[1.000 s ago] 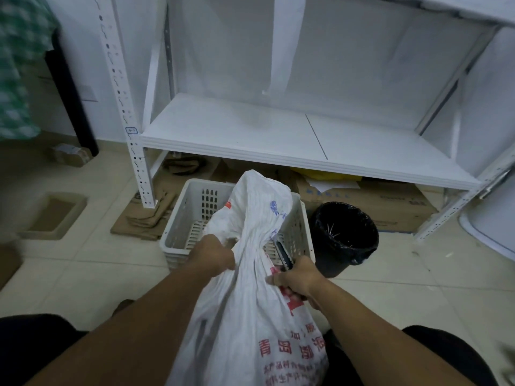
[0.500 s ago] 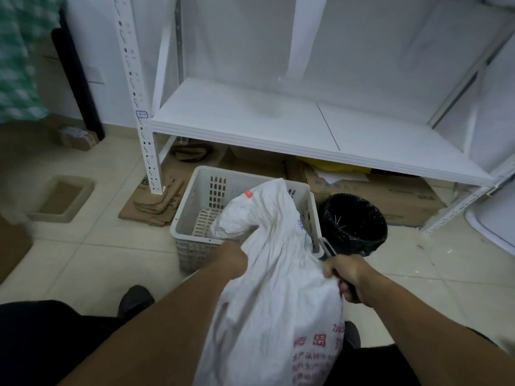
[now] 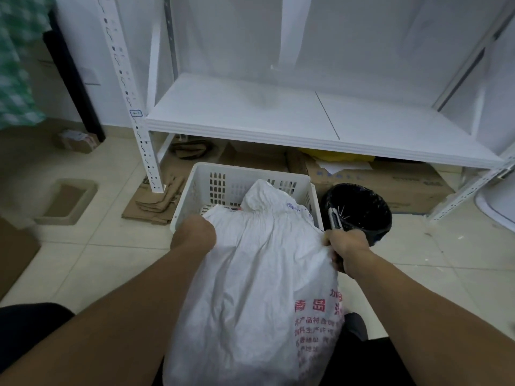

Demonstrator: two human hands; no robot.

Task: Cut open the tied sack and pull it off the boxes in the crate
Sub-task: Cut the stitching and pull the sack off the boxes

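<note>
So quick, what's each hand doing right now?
Left hand: closed, gripping the white sack on its left side.
Right hand: closed on the sack's right edge, also holding a utility knife.

Red "青岛" print on white sack (image 3: 250, 274)

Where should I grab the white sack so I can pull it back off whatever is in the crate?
Probably grip the white sack at its two side edges near the crate, coming from the near side as the left hand and right hand do now. The cloth there is loose and bunches easily, while its far end slumps inside the crate, so pulling toward you should slide it off.
</note>
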